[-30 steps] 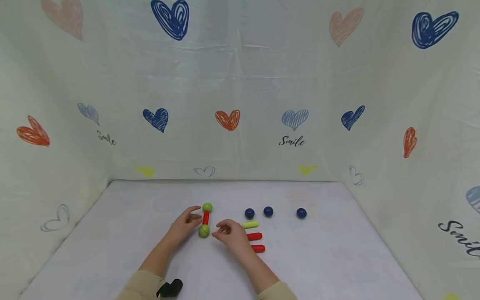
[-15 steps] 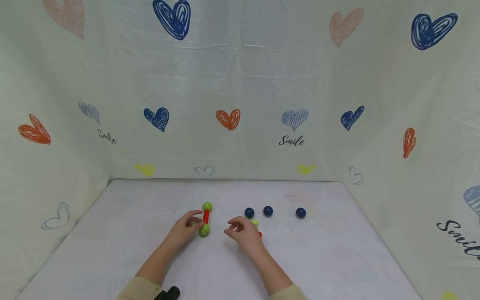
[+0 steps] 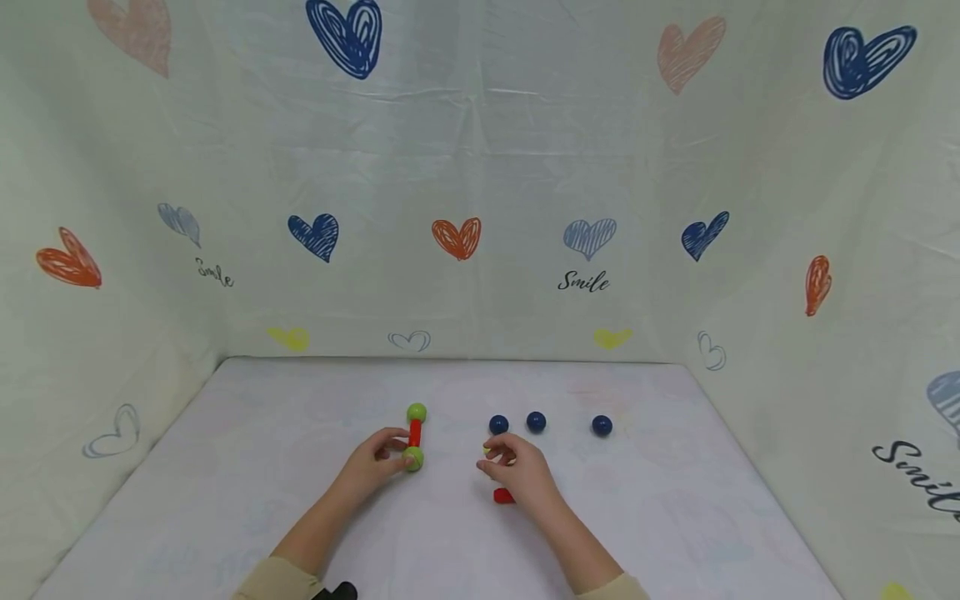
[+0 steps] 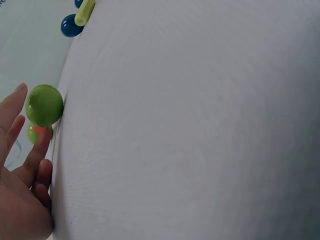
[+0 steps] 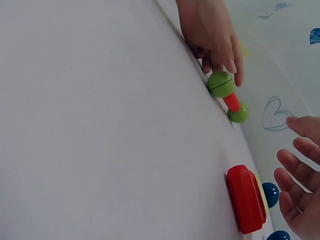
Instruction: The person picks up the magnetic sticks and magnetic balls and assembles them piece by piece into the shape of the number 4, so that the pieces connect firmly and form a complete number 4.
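Note:
My left hand (image 3: 375, 461) is at a dumbbell-like piece, a red stick (image 3: 415, 432) with a green ball on each end. Its thumb touches the near green ball (image 3: 413, 458), and its other fingers lie along the piece's left side. The far green ball (image 3: 416, 412) is beyond the fingertips. My right hand (image 3: 521, 471) hovers, fingers loosely bent and holding nothing, over loose red sticks (image 5: 245, 200) and a yellow-green stick (image 4: 85, 12). In the head view it hides most of these sticks; one red stick's end (image 3: 503, 496) shows below it.
Three dark blue balls stand behind the right hand: one close by (image 3: 498, 424), one beside it (image 3: 536, 422), one farther right (image 3: 602, 426). The white tabletop (image 3: 225, 467) ends at a heart-printed curtain (image 3: 465, 292). A black object (image 3: 343, 592) shows by the left sleeve.
My right hand has moved right, away from the dumbbell-like piece, over the loose sticks. My left thumb has come against the near green ball, and the piece has shifted slightly right.

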`<state>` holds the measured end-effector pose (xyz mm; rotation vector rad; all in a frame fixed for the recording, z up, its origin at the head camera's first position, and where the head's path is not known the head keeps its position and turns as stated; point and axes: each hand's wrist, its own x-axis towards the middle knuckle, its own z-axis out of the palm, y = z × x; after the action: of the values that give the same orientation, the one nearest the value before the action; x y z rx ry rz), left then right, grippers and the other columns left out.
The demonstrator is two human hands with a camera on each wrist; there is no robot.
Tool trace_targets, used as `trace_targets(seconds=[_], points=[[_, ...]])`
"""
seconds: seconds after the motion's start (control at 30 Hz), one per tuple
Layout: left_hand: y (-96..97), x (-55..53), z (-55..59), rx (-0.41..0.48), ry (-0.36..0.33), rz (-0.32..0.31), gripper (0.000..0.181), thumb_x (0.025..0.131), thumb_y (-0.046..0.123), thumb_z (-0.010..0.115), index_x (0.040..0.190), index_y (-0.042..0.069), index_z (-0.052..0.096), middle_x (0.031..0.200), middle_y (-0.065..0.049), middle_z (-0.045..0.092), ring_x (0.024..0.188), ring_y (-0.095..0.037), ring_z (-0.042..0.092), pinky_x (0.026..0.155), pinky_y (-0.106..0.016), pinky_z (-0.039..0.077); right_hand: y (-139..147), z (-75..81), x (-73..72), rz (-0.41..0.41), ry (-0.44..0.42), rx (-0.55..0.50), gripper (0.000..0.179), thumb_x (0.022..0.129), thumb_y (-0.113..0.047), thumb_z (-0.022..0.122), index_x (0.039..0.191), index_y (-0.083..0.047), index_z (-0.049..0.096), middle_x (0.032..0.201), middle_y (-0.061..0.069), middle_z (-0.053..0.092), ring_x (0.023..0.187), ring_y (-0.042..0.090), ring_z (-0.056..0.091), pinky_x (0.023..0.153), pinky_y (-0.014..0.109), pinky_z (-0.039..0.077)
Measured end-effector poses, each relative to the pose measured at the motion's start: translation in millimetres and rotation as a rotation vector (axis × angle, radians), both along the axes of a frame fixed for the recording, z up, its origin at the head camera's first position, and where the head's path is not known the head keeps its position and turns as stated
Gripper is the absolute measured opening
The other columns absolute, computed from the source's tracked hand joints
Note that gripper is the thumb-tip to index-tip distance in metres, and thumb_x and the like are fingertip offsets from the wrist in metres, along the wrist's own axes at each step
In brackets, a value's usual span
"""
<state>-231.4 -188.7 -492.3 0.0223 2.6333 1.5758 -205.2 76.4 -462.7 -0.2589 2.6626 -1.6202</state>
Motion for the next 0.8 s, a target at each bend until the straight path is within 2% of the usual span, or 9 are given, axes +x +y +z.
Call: trace_targets(seconds=[0.17, 0.33, 0.5, 0.8], points=[[0.1, -0.4, -2.2, -0.002, -0.001, 0.003, 0.041, 0.080, 0.017, 0.080, 0.118, 0.012, 0.065, 0.106, -0.004, 0.068, 0.100, -0.026, 0.051, 0.086, -0.041, 0.040, 9, -1.5, 1.9, 0.017, -0.010, 0.047, 0.025, 0.083, -0.017, 0.079, 0.104, -0.009, 0.067, 0.090, -0.003, 0.062, 0.081, 0.016, 0.056, 0.068, 0.025, 0.048], [2.3, -1.5, -4.4, 0.002, 0.045, -0.030, 0.035, 0.080, 0.014, 0.080, 0.113, 0.012, 0.067, 0.100, -0.002, 0.069, 0.103, -0.026, 0.053, 0.090, -0.042, 0.040, 20, -1.0, 3.0, 0.020, 0.011, 0.106, 0.027, 0.081, -0.016, 0.080, 0.104, -0.009, 0.068, 0.089, -0.004, 0.061, 0.080, 0.016, 0.054, 0.067, 0.025, 0.047], [5.2, -1.4, -5.5, -0.062, 0.081, -0.029, 0.030, 0.079, 0.016, 0.081, 0.106, 0.015, 0.069, 0.097, 0.001, 0.070, 0.105, -0.026, 0.057, 0.093, -0.043, 0.040, 29, -1.2, -1.1, 0.030, 0.018, 0.159, 0.027, 0.081, -0.017, 0.080, 0.103, -0.008, 0.068, 0.090, -0.002, 0.061, 0.081, 0.017, 0.054, 0.065, 0.026, 0.048], [8.5, -2.2, -3.8, -0.130, 0.055, 0.008, 0.026, 0.079, 0.019, 0.081, 0.104, 0.018, 0.072, 0.099, 0.003, 0.068, 0.107, -0.029, 0.056, 0.094, -0.049, 0.039, 39, -2.9, -6.9, 0.038, -0.052, 0.190, 0.026, 0.082, -0.014, 0.079, 0.105, -0.010, 0.068, 0.090, -0.003, 0.060, 0.085, 0.019, 0.053, 0.066, 0.027, 0.050]])
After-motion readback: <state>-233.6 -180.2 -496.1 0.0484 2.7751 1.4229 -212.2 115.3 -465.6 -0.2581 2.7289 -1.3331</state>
